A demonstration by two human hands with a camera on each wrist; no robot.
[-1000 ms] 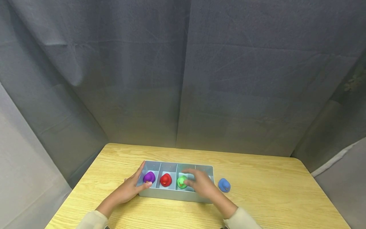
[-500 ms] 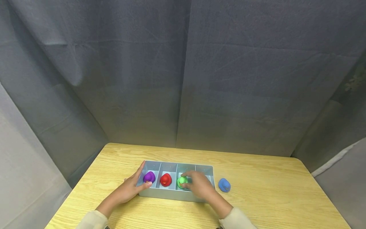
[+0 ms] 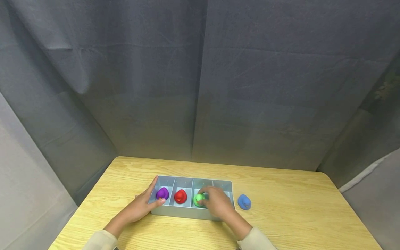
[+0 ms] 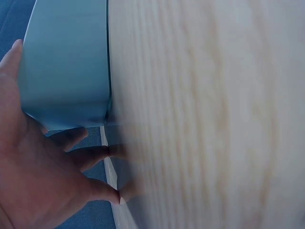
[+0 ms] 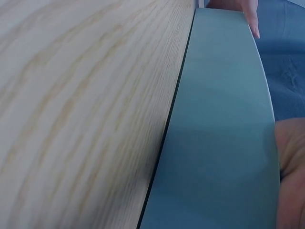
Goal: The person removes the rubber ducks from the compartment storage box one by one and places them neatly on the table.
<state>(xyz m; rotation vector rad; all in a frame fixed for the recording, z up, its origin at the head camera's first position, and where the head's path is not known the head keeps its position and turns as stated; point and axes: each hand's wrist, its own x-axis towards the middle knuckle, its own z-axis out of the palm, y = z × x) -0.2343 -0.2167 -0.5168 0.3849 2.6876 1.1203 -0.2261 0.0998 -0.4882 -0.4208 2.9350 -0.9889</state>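
Observation:
A grey-blue box with a row of compartments [image 3: 175, 210] stands on the table. My left hand [image 3: 142, 207] rests on its left end, with the thumb over the front rim and the index finger along the left side. In the left wrist view, the other fingers of the left hand [image 4: 45, 167] are spread beside the box end. My right hand [image 3: 218, 202] reaches into the third compartment and pinches a green rubber duck [image 3: 198, 198]. A purple rubber duck [image 3: 162, 193] sits in the leftmost compartment, a red one [image 3: 180, 196] in the second.
A blue rubber duck [image 3: 244, 202] lies on the table just right of the box. The pale wooden table [image 3: 290, 208] reaches back to grey cloth curtains [image 3: 250, 104], which also hang at both sides.
My right hand has moved slightly left and its thumb and fingers have closed around the green duck. The left hand and the other ducks show no clear movement.

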